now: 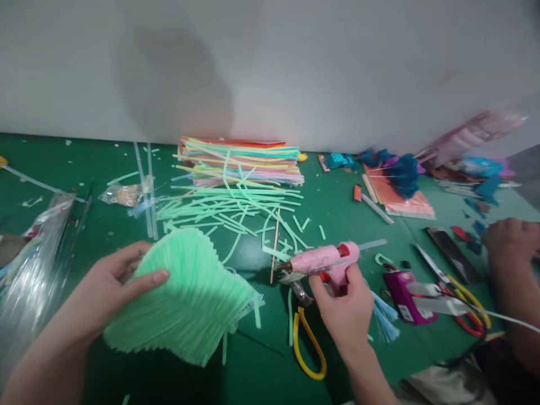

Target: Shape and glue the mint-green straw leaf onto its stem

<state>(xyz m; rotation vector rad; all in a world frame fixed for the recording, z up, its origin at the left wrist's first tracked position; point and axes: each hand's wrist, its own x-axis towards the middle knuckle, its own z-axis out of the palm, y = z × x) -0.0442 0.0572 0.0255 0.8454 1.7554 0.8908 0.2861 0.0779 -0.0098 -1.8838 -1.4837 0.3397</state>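
My left hand point(122, 281) grips a curved mint-green panel made of pipe cleaners point(181, 298) laid side by side, thumb on top and fingers behind. In my right hand point(343, 306) is a pink hot glue gun point(323, 259) with a clear glue stick point(373, 244) poking from its back. Its nozzle points left towards the panel, a gap apart from it. Yellow-handled scissors point(310, 346) lie under the gun, their blades partly hidden. A thin wooden stick point(275, 247) lies close to the nozzle. Loose green pipe cleaners point(236, 202) are scattered behind the panel.
A bundle of coloured pipe cleaners point(240, 160) lies by the wall. Clear plastic wrap point(37, 281) is at left. Rightward are a purple box point(409, 298) with a cable, more scissors point(451, 292), a blue flower point(404, 174) and another person's hand point(512, 242).
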